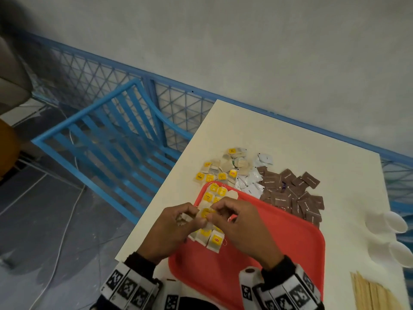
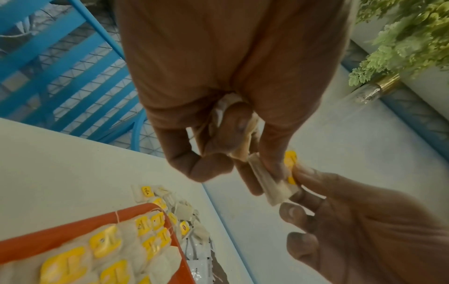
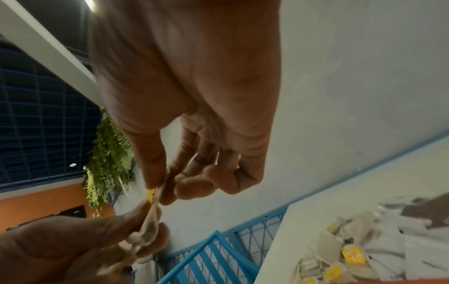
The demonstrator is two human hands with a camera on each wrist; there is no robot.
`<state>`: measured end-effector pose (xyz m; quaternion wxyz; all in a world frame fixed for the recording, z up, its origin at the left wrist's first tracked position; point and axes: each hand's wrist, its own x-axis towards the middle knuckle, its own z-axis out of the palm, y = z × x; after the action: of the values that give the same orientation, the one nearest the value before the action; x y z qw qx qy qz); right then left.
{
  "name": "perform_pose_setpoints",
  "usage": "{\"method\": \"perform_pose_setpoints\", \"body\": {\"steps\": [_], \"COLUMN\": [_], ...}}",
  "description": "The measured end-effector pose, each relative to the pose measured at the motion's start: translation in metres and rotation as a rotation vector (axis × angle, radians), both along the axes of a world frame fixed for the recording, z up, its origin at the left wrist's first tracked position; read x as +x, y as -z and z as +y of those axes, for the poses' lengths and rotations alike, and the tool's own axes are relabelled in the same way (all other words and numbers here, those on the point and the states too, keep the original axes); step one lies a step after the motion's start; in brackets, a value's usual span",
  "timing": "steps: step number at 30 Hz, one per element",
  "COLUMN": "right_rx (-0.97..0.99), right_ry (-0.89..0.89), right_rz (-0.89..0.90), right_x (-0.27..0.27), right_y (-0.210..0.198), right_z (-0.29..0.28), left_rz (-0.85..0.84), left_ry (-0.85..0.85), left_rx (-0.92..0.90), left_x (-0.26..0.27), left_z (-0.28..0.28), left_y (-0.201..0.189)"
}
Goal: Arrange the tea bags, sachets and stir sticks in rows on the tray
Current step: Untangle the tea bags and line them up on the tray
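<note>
Both hands meet above the far left corner of the red tray (image 1: 279, 253), the left hand (image 1: 169, 233) and right hand (image 1: 241, 229) sharing a grip on one tea bag (image 2: 274, 184), so that corner is blocked from above. Laid tea bags (image 1: 212, 238) fill the tray's left strip; the rest of its floor, right of the hands, lies bare. Beyond the far rim, loose tea bags (image 1: 223, 168), white sachets (image 1: 250, 182) and brown sachets (image 1: 295, 193) crowd the worktop (image 1: 290, 135), touching or perhaps overlapping the rim. White spoons (image 1: 395, 222) and stir sticks (image 1: 371, 294) line the right edge. The far worktop is open.
</note>
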<state>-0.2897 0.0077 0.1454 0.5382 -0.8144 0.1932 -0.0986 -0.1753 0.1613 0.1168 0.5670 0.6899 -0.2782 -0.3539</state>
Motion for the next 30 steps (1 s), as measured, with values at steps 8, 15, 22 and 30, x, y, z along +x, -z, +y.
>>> {"method": "perform_pose_setpoints", "body": {"steps": [8,15,22,30], "right_rx": [-0.040,-0.160,-0.141,-0.175], "right_ry": [0.067,-0.066,-0.045,0.166], "right_rz": [0.146,0.477,0.558,0.684], "right_x": [0.018,0.021,0.043,0.048], "right_y": [0.039,0.118,0.149,0.159], "right_z": [0.012,0.034,0.053,0.061], "left_rz": [-0.056,-0.075,-0.001,0.115], "left_ry": [0.066,-0.018,-0.053,-0.089], "left_rx": [0.178,0.455,0.528,0.475], "left_x": [0.020,0.038,0.052,0.059], "left_z": [0.017,0.064,0.084,0.084], "left_y": [0.047,0.091,0.089,0.077]}}
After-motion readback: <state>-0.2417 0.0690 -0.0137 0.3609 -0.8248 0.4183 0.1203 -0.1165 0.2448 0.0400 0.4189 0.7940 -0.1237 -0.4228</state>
